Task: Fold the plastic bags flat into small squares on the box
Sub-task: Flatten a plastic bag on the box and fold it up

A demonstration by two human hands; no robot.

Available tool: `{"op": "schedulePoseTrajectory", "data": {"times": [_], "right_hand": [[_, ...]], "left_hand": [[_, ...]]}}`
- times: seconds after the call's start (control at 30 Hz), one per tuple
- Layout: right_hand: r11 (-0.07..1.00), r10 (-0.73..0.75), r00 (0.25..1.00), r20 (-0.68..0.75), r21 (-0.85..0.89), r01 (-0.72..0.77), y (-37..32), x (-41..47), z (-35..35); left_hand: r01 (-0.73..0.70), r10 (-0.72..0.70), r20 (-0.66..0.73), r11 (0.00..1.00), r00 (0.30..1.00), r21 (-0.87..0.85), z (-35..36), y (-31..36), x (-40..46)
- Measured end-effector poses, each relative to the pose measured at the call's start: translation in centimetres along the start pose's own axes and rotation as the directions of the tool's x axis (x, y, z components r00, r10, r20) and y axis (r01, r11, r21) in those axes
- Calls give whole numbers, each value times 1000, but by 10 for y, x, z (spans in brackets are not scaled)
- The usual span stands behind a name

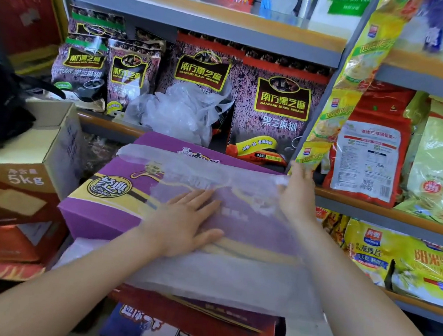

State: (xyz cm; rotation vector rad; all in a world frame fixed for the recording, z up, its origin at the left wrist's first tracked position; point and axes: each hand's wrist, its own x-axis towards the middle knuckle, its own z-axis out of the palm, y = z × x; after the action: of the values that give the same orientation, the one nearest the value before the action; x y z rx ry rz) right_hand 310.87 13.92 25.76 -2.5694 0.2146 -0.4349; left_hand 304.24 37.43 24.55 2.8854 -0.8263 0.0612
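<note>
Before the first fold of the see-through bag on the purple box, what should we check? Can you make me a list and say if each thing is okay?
1. Clear plastic bag spread out on the purple box: ok, though its near edge hangs past the box.
2. Left hand pressing the bag flat with straight fingers: ok.
3. Right hand at the bag's far right corner: ok; whether it pinches the corner, cannot tell.
4. Bag smooth with no wrinkles: not ok, it is puckered near the right hand.
5. More bags waiting: ok, a crumpled pile of bags sits on the shelf behind.
</note>
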Motion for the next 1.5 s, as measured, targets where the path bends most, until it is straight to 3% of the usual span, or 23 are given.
{"op": "schedulePoseTrajectory", "data": {"times": [0.13,0.23,0.27,0.33,0.47,0.53,0.6,0.67,0.73,0.97,1.07,1.2,1.33,1.4,1.5], "right_hand": [[953,-287,954,84,-71,293,2,-16,-21],[824,-512,762,397,-25,566,12,-45,-28],[791,-508,700,502,-48,609,17,-51,-26],[809,-388,696,604,-138,571,30,-51,-21],[896,-219,840,496,-239,375,48,-41,-25],[901,-329,864,381,-149,408,49,-49,-30],[857,-493,800,342,29,515,41,-64,-39],[835,-536,708,460,168,524,31,-79,-48],[806,-562,634,531,182,563,21,-91,-52],[702,-547,607,577,-80,708,-4,-139,-53],[678,-524,637,566,-176,714,-1,-154,-53],[809,-460,772,438,-153,568,9,-162,-60],[943,-324,912,252,165,289,9,-166,-73],[896,-207,955,214,434,97,6,-173,-76],[661,-58,968,245,736,-147,-5,-178,-73]], "left_hand": [[45,-49,84,997,995,60,2,-3,13],[2,-13,144,997,989,81,0,-15,25],[-18,4,160,996,987,84,-1,-18,28],[-37,20,191,995,981,88,-5,-23,30],[-49,29,199,994,980,99,-14,-8,12],[-111,104,101,992,989,64,-20,5,-5],[-212,218,-73,974,973,84,-18,15,-25],[-266,284,-147,956,948,127,-7,17,-46],[-268,289,-184,955,939,130,7,18,-63],[-185,306,-397,931,865,315,34,12,-86],[-204,302,-461,946,834,251,32,3,-91],[-122,142,-478,990,867,72,10,-17,-106],[-19,-49,-484,991,874,-135,-16,-36,-122],[5,-114,-504,977,856,-212,-31,-41,-128],[-2,-95,-515,983,852,-185,-50,-49,-129]]}}
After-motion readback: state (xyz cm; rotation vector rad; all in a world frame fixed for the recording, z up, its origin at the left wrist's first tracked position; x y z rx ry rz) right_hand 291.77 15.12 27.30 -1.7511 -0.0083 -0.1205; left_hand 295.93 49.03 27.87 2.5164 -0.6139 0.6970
